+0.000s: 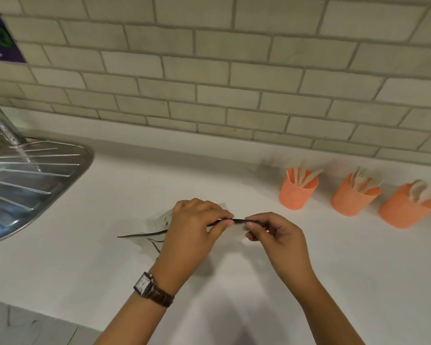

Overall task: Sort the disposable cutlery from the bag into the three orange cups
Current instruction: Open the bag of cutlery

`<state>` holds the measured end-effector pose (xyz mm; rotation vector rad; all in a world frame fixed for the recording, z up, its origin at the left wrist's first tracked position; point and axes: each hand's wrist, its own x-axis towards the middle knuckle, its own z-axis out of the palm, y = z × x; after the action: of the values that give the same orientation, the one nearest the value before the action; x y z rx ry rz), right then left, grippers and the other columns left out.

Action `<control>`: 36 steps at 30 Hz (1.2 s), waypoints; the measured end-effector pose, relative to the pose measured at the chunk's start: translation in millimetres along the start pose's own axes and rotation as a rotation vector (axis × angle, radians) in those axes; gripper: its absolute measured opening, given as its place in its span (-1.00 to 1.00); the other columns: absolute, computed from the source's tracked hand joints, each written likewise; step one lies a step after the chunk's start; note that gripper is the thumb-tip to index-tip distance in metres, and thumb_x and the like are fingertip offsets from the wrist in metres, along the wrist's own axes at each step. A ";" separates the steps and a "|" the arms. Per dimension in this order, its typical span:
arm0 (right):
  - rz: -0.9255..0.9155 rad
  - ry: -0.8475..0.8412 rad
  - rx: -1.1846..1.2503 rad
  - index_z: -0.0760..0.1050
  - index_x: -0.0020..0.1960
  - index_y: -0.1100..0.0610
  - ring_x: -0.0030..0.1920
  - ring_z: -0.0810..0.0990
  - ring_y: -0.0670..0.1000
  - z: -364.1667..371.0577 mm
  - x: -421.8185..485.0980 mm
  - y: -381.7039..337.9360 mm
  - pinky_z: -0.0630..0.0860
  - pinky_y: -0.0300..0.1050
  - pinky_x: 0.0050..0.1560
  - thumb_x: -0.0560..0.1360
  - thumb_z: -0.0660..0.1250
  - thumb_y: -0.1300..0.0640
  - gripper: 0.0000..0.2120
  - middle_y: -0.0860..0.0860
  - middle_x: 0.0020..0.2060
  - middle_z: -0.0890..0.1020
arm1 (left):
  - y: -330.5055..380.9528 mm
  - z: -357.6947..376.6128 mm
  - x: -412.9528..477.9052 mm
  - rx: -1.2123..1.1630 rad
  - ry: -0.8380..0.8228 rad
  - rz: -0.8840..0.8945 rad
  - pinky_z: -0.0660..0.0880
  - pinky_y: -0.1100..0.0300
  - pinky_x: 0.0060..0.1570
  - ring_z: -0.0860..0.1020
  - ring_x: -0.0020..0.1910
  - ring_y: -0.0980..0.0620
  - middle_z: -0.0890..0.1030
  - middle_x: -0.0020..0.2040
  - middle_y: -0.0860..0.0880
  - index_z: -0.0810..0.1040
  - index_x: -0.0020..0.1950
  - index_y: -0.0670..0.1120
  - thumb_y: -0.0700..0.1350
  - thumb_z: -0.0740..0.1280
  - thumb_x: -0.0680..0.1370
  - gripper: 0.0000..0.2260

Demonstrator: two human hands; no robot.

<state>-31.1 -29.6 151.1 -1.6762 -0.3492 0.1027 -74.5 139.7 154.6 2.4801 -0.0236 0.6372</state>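
Left hand point(197, 225) and right hand point(274, 232) pinch the bag point(161, 226); three orange cups point(297, 194) point(353, 201) point(406, 211) hold cutlery point(306, 176).

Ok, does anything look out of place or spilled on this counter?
Nothing looks spilled or damaged. The rightmost orange cup seems to lean more than the middle orange cup and left orange cup, though the wide lens may cause that. The left hand and right hand pinch the bag at its top edge.
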 end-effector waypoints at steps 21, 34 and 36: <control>0.124 -0.043 -0.240 0.58 -0.25 0.04 -0.35 0.54 -0.12 1.8 -20.6 7.0 0.45 -0.39 -0.26 0.31 0.53 0.18 -0.87 -0.04 -0.31 0.59 | -43.5 -53.9 -51.9 -0.292 0.291 -0.748 0.39 0.46 -0.25 0.52 -0.27 0.31 0.55 -0.22 0.07 0.56 -0.13 0.03 -0.09 0.49 0.38 -0.86; 0.253 0.207 -0.301 0.57 -0.37 0.03 -0.27 0.59 -0.11 32.0 -19.7 1.3 0.43 -0.45 -0.33 0.33 0.36 0.44 -0.69 -0.08 -0.33 0.63 | -104.5 -75.7 -6.7 -0.300 0.043 -0.525 0.45 0.37 -0.07 0.51 -0.12 0.16 0.35 0.07 0.02 0.51 0.07 0.02 -0.41 0.35 0.37 -0.60; 0.109 0.275 -0.472 0.49 -0.36 -0.02 -0.16 0.56 -0.07 51.7 -21.2 -1.9 0.50 -0.31 -0.30 0.32 0.36 0.41 -0.67 -0.12 -0.21 0.56 | -116.4 -76.3 3.7 -0.205 0.038 -0.440 0.44 0.32 -0.04 0.51 -0.12 0.19 0.27 0.17 0.04 0.47 0.13 0.05 -0.34 0.40 0.38 -0.57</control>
<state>-65.4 13.8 142.9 -2.1449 -0.0737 -0.1403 -86.8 278.3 150.1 2.1741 0.4371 0.4643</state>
